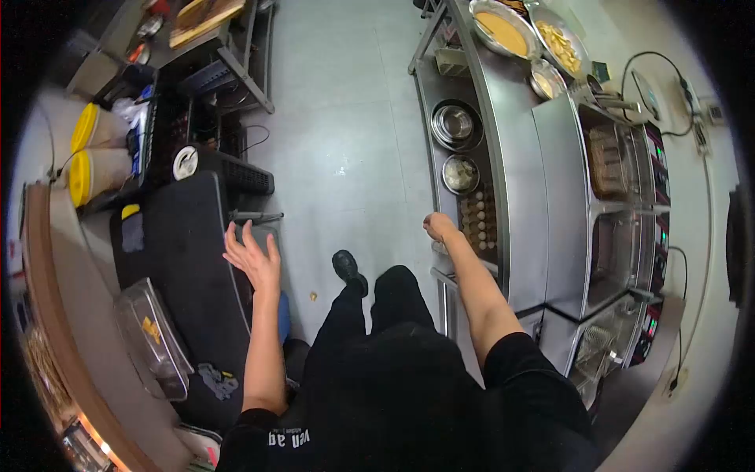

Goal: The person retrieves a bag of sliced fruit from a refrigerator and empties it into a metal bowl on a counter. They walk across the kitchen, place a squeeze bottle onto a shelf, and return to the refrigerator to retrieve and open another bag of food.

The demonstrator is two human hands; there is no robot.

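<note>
My left hand (253, 256) is held out with its fingers spread, beside the edge of a black table (185, 236), and holds nothing. On the other side my right hand (438, 226) has its fingers curled together, close to the lower shelf of a steel counter (515, 157); whether anything is inside it cannot be made out. Near that hand, eggs (478, 220) stand in rows on the shelf. Just beyond them are a metal bowl with pale contents (460, 174) and nested steel bowls (454, 126).
Fryers with baskets (609, 165) stand at the right. Bowls of batter (503, 33) and cut pieces (560, 47) top the counter. A clear tray (153, 338) and yellow-lidded tubs (102, 149) are at the left. A small scrap (313, 296) lies on the floor.
</note>
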